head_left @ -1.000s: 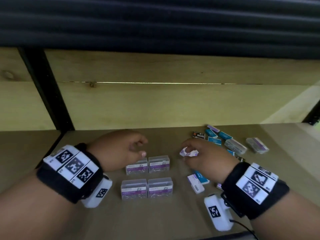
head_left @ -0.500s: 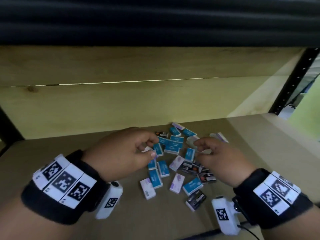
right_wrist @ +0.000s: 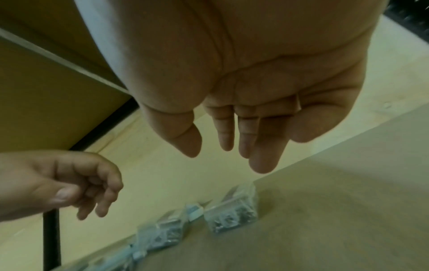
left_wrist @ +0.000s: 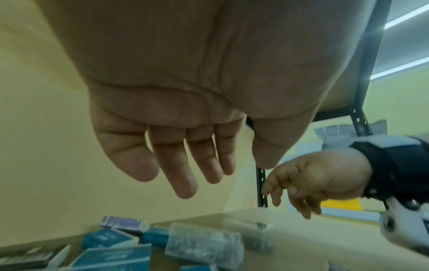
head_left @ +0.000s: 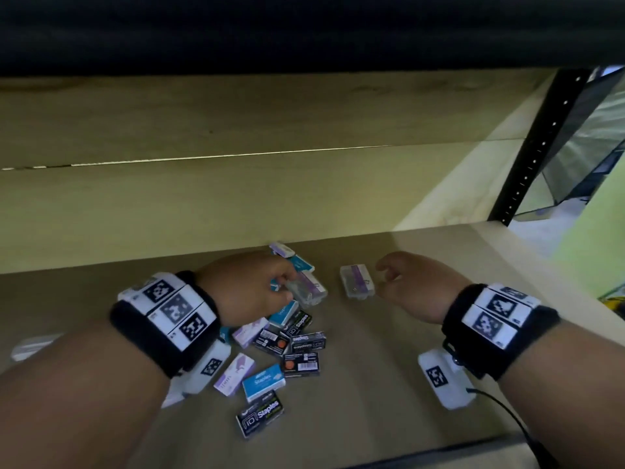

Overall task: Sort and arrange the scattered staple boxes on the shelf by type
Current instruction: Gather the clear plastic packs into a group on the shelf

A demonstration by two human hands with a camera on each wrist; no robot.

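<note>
Two clear plastic staple boxes with purple labels lie at the back of the wooden shelf (head_left: 389, 418). My left hand (head_left: 287, 282) hovers with loose fingers just above the left clear box (head_left: 309, 291), holding nothing. My right hand (head_left: 384, 277) hangs open just right of the other clear box (head_left: 356, 281), not touching it. The left wrist view shows the left hand (left_wrist: 223, 176) empty above the same box (left_wrist: 204, 242). The right wrist view shows the right hand (right_wrist: 227, 157) empty above its box (right_wrist: 232, 210). Blue (head_left: 263, 382), purple-white (head_left: 234, 374) and black (head_left: 259, 418) boxes lie scattered in front.
The wooden back wall (head_left: 236, 198) stands just behind the boxes. A black upright post (head_left: 537, 143) marks the shelf's right end. A blurred white box (head_left: 30, 346) lies at the far left. A thin cable (head_left: 507, 414) runs from my right wrist camera.
The view has swung right, from four lined-up clear boxes to the loose pile. Both hands moved right. The right hand no longer holds the small purple-white box and now hangs open.
</note>
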